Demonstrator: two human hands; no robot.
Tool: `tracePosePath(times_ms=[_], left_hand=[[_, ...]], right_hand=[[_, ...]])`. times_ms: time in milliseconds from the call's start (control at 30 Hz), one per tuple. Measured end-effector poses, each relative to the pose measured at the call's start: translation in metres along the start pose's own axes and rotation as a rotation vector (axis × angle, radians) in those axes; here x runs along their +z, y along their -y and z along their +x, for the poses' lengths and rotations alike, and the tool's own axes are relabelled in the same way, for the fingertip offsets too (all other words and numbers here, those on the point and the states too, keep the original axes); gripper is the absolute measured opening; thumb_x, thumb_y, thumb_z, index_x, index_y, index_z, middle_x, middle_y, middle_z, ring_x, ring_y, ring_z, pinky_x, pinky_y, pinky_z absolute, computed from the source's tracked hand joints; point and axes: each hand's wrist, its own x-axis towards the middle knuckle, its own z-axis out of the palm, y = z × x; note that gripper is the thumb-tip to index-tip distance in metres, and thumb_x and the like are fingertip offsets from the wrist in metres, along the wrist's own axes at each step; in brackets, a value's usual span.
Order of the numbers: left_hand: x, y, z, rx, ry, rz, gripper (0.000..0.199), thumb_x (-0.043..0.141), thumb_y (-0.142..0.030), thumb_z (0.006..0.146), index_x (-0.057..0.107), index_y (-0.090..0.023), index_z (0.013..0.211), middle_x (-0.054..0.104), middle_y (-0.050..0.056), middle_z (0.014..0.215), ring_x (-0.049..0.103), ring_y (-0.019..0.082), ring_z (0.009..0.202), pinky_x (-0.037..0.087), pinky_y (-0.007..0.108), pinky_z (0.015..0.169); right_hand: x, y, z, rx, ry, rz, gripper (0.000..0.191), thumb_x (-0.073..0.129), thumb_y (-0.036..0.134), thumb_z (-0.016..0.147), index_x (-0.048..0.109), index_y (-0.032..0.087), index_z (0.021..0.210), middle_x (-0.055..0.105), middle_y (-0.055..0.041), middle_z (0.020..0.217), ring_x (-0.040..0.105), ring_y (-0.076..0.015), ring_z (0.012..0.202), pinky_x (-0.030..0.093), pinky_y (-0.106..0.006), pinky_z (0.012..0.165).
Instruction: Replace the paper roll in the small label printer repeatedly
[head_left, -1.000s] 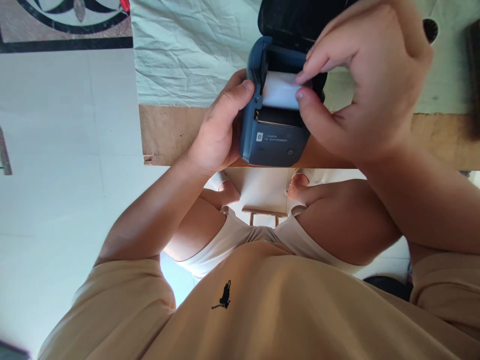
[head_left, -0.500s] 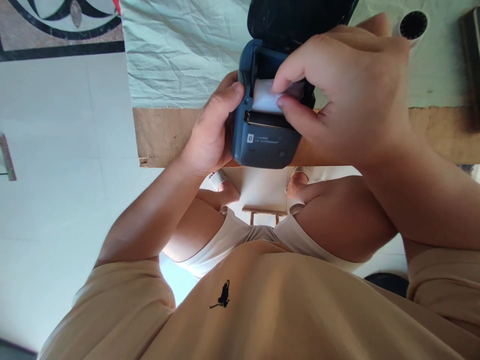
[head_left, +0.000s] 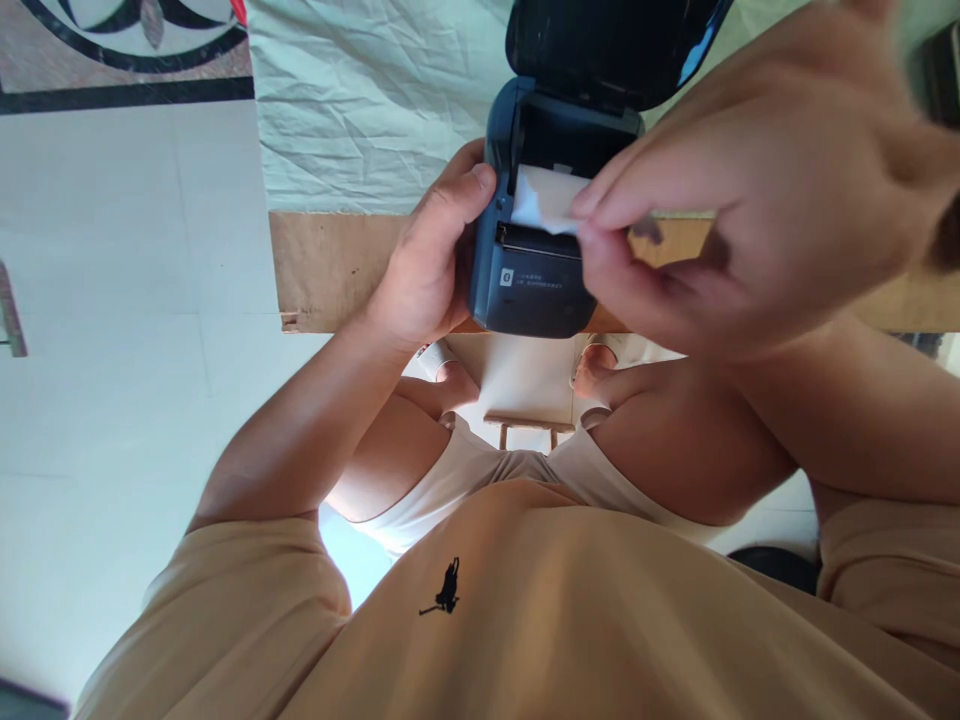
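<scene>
A small dark blue label printer (head_left: 540, 295) is held at the table's near edge, its black lid (head_left: 592, 50) swung up and back. My left hand (head_left: 435, 250) grips the printer's left side, thumb on top of the casing. Inside the paper bay lies a white paper roll (head_left: 544, 195). My right hand (head_left: 750, 190) pinches the right end of this paper between thumb and fingers. The hand is slightly blurred and hides the printer's right side.
The table has a wooden edge (head_left: 330, 270) and a wrinkled pale green cloth (head_left: 375, 90). A dark object (head_left: 941, 75) stands at the far right. Below the table are my legs and a low wooden bar (head_left: 529, 422).
My right hand has drawn back to the right and its fingers have closed on the paper's end. More of the open bay shows. The printer has shifted slightly right in view.
</scene>
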Motion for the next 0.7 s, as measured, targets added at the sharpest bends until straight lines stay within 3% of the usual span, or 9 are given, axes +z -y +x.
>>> tracePosePath(times_ms=[100, 200, 267, 333, 367, 433, 500, 633, 700], left_hand=[[-0.003, 0.001, 0.0, 0.084, 0.037, 0.073, 0.02, 0.053, -0.043, 0.083, 0.068, -0.031, 0.086, 0.073, 0.003, 0.087, 0.055, 0.03, 0.127, 0.052, 0.032, 0.089], [-0.001, -0.002, -0.003, 0.176, 0.047, 0.171, 0.029, 0.058, -0.037, 0.078, 0.067, -0.034, 0.105, 0.072, -0.002, 0.107, 0.057, 0.03, 0.129, 0.054, 0.031, 0.087], [0.003, -0.005, -0.005, 0.185, 0.072, 0.247, 0.042, 0.038, -0.037, 0.085, 0.065, -0.024, 0.114, 0.069, 0.0, 0.112, 0.055, 0.031, 0.131, 0.053, 0.038, 0.088], [0.006, -0.006, -0.006, 0.177, 0.07, 0.278, 0.058, 0.017, -0.033, 0.087, 0.065, -0.014, 0.114, 0.068, 0.004, 0.109, 0.053, 0.032, 0.13, 0.051, 0.046, 0.087], [0.007, -0.006, -0.006, 0.177, 0.038, 0.255, 0.054, 0.021, -0.033, 0.087, 0.065, -0.015, 0.113, 0.069, 0.004, 0.108, 0.054, 0.032, 0.13, 0.052, 0.046, 0.088], [0.008, -0.004, -0.005, 0.169, -0.053, 0.158, 0.034, 0.052, -0.031, 0.078, 0.065, -0.026, 0.108, 0.073, 0.002, 0.107, 0.059, 0.032, 0.127, 0.056, 0.04, 0.09], [0.008, -0.003, -0.004, 0.132, -0.092, 0.072, 0.037, 0.062, -0.021, 0.07, 0.064, -0.03, 0.106, 0.073, 0.001, 0.109, 0.061, 0.032, 0.125, 0.057, 0.035, 0.092], [0.01, -0.005, -0.003, 0.056, -0.088, -0.004, 0.048, 0.031, -0.017, 0.084, 0.055, -0.021, 0.126, 0.069, 0.003, 0.105, 0.063, 0.031, 0.121, 0.052, 0.045, 0.096], [0.012, -0.007, -0.004, 0.012, -0.106, -0.036, 0.044, 0.037, -0.02, 0.083, 0.055, -0.023, 0.123, 0.071, 0.005, 0.1, 0.065, 0.033, 0.116, 0.052, 0.046, 0.097]], right_hand=[[0.014, 0.001, -0.008, -0.402, 0.026, -0.155, 0.01, 0.053, 0.024, 0.084, 0.063, 0.026, 0.086, 0.067, 0.0105, 0.08, 0.064, -0.0113, 0.085, 0.04, -0.034, 0.076], [0.023, 0.001, -0.013, -0.478, 0.001, -0.188, 0.007, 0.058, 0.02, 0.081, 0.058, 0.026, 0.084, 0.067, 0.0125, 0.08, 0.063, -0.0133, 0.085, 0.037, -0.035, 0.074], [0.025, 0.002, -0.013, -0.505, 0.007, -0.186, 0.01, 0.061, 0.019, 0.079, 0.057, 0.026, 0.085, 0.067, 0.013, 0.078, 0.062, -0.013, 0.083, 0.036, -0.035, 0.073], [0.024, 0.003, -0.012, -0.513, 0.03, -0.179, 0.012, 0.061, 0.018, 0.079, 0.056, 0.026, 0.087, 0.068, 0.0132, 0.078, 0.062, -0.0114, 0.081, 0.037, -0.034, 0.072], [0.022, 0.003, -0.012, -0.507, 0.042, -0.176, 0.013, 0.061, 0.018, 0.08, 0.056, 0.026, 0.088, 0.068, 0.013, 0.079, 0.063, -0.011, 0.08, 0.038, -0.033, 0.072], [0.017, 0.001, -0.01, -0.483, 0.066, -0.179, 0.013, 0.06, 0.02, 0.081, 0.055, 0.026, 0.091, 0.068, 0.0107, 0.083, 0.063, -0.0124, 0.083, 0.041, -0.032, 0.073], [0.012, -0.004, -0.008, -0.444, 0.07, -0.218, 0.014, 0.06, 0.024, 0.08, 0.055, 0.025, 0.094, 0.067, 0.006, 0.089, 0.063, -0.0158, 0.088, 0.043, -0.033, 0.076], [0.006, -0.017, -0.005, -0.282, 0.095, -0.308, 0.016, 0.056, 0.035, 0.083, 0.058, 0.022, 0.092, 0.063, 0.0007, 0.088, 0.063, -0.0194, 0.09, 0.046, -0.036, 0.08], [0.007, -0.02, -0.004, -0.202, 0.114, -0.321, 0.022, 0.055, 0.041, 0.084, 0.061, 0.021, 0.09, 0.062, -0.0002, 0.081, 0.063, -0.0215, 0.093, 0.048, -0.037, 0.08]])
